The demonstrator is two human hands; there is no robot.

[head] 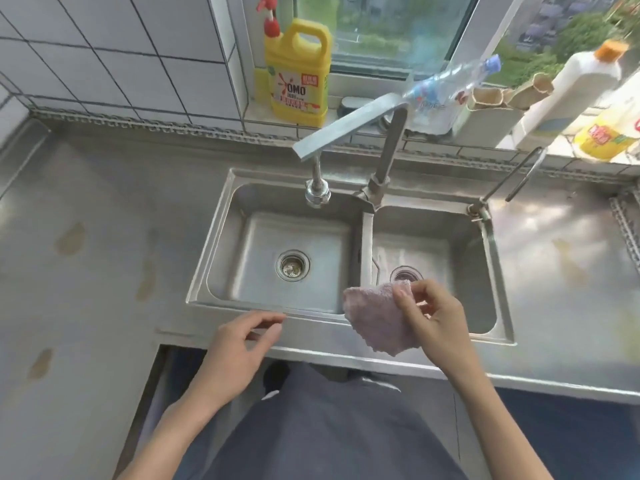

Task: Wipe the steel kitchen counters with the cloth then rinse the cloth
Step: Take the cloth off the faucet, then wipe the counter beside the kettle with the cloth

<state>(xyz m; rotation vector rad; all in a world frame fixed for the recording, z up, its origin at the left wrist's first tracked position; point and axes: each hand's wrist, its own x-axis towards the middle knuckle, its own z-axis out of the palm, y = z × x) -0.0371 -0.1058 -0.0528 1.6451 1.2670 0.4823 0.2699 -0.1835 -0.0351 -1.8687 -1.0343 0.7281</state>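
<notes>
Steel double sink at centre holds nothing loose; right hand pinches pink cloth over its right basin, left hand loosely open, holding nothing.

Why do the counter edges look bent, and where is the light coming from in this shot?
Head view: the wide-angle lens bows the counter edges and tilts the bottles on the sill. Daylight from the window throws pale glare on the steel right of the sink. The clear bottle looks smeared. The pink cloth, in the right hand, is soft-edged.

"OMO" on yellow jug
</notes>
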